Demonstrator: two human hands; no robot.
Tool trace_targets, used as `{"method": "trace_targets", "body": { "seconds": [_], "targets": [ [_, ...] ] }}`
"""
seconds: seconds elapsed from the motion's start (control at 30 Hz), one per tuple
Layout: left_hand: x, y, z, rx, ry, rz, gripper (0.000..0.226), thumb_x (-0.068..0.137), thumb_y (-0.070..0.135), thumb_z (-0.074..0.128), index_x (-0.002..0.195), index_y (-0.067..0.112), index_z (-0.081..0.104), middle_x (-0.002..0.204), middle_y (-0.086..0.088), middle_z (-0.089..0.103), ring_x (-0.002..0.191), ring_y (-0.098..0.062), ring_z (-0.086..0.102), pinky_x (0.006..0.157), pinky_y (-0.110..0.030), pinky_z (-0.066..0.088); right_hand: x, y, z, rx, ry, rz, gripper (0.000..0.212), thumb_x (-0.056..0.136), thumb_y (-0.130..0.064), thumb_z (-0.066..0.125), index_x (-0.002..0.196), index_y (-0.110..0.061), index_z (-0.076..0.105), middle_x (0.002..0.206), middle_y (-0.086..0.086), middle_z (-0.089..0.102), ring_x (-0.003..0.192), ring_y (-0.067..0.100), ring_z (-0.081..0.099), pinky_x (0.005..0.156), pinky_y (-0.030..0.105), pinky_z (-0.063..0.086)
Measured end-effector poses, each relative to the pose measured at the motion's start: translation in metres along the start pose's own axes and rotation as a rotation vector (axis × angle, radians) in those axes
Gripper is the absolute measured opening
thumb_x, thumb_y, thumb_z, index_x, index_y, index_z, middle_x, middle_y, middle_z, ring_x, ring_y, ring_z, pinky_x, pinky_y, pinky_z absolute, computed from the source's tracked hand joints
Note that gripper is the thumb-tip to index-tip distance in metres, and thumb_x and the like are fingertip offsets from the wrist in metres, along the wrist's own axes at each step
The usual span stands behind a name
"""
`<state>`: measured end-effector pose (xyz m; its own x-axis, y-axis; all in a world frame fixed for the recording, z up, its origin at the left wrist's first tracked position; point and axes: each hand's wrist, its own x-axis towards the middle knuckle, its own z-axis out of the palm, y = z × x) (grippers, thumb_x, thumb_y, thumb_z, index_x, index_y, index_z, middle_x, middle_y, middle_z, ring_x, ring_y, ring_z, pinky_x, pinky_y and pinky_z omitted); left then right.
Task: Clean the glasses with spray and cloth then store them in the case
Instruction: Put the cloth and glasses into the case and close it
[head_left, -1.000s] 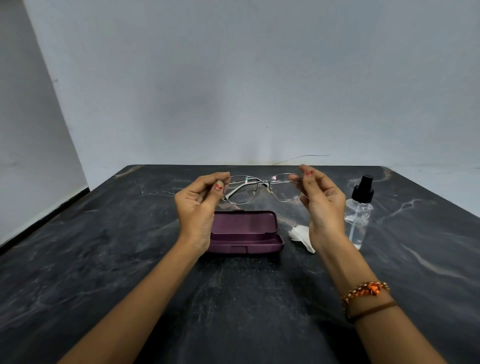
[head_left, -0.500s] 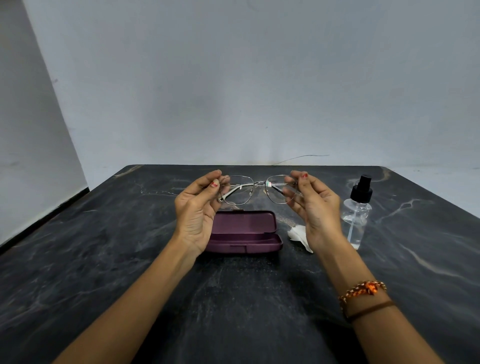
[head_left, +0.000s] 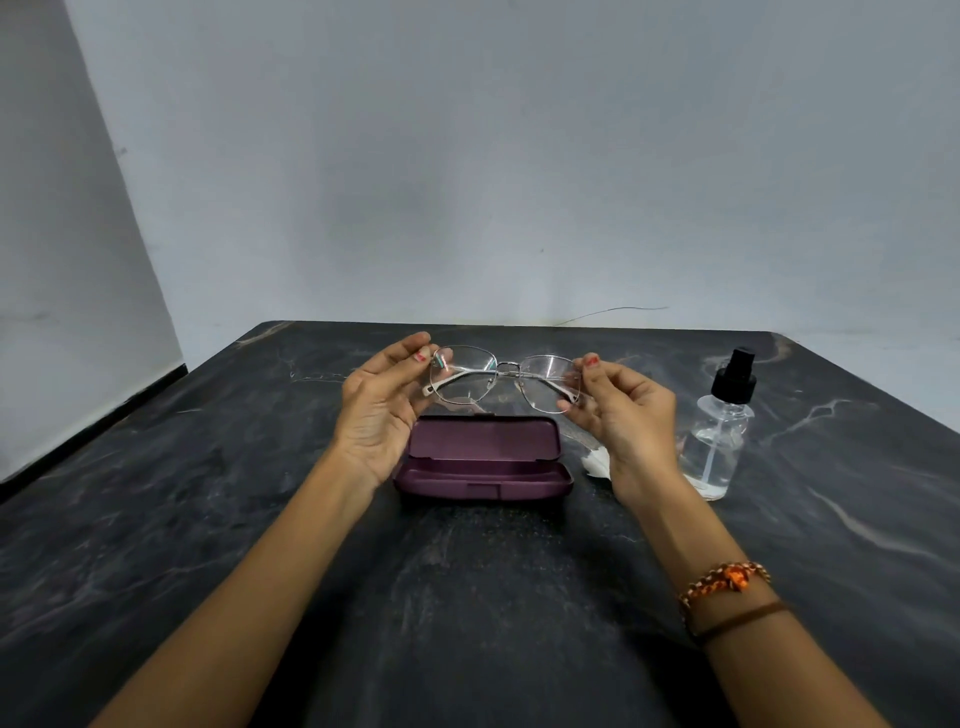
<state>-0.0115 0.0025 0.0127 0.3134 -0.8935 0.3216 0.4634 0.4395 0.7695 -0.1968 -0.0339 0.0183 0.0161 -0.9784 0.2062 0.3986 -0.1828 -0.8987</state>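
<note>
Both hands pinch the glasses (head_left: 506, 375) by the outer rims, the left hand (head_left: 382, 410) at one end, the right hand (head_left: 621, 410) at the other, holding them above the open case (head_left: 480, 457) on the worktop (head_left: 208, 519). Fingertips close to the lenses could smear them, and a loose pinch could drop the frame onto the case edge.

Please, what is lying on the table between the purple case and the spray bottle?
In the head view, a white cloth lies between the open purple case and the spray bottle, partly hidden behind the right hand.
</note>
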Motion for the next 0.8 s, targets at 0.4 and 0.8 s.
{"method": "trace_targets", "body": {
  "seconds": [0.4,0.8],
  "targets": [
    [0.007,0.019,-0.051,0.457,-0.242,-0.294,0.028,0.06,-0.005,0.061,0.083,0.009,0.068,0.068,-0.002,0.074,0.068,-0.012,0.071,0.053,-0.017,0.055,0.0,0.008,-0.004,-0.273,-0.105,0.184,0.018,0.083,-0.007,0.062,0.066,-0.003,0.06,0.066,0.013,0.059,0.035,0.004,0.057,0.04,0.017,0.051],
    [0.007,0.017,-0.051,0.72,-0.333,-0.446,0.029,0.074,-0.012,0.06,0.09,0.011,0.067,0.075,0.003,0.074,0.073,-0.01,0.07,0.056,-0.016,0.054,0.005,0.017,-0.008,-0.626,-0.164,0.204,0.019,0.082,-0.006,0.065,0.063,-0.007,0.06,0.061,0.01,0.062,0.033,0.004,0.055,0.038,0.018,0.05]
  ]
}}
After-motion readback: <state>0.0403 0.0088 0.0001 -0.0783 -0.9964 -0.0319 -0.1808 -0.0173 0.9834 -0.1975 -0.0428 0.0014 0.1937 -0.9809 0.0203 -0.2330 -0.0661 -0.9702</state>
